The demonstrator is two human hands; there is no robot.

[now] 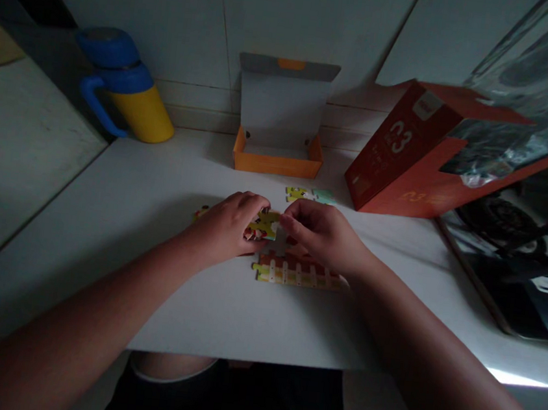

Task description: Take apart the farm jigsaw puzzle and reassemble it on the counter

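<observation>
My left hand (230, 226) and my right hand (322, 233) meet over the middle of a white table (153, 231). Both pinch a yellow-green puzzle piece (266, 224) held between their fingertips. Just below the hands lies a joined strip of puzzle pieces (296, 271) with a fence pattern in red, yellow and white. A small joined pair of pieces (310, 196), yellow and pale green, lies behind the hands. A bit of another piece (201, 212) peeks out left of my left hand.
An open orange box (277, 159) with its grey lid up stands at the wall. A blue and yellow jug (124, 88) is back left. A red carton (406, 154) with crinkled plastic stands back right, beside a dark stovetop (518, 257).
</observation>
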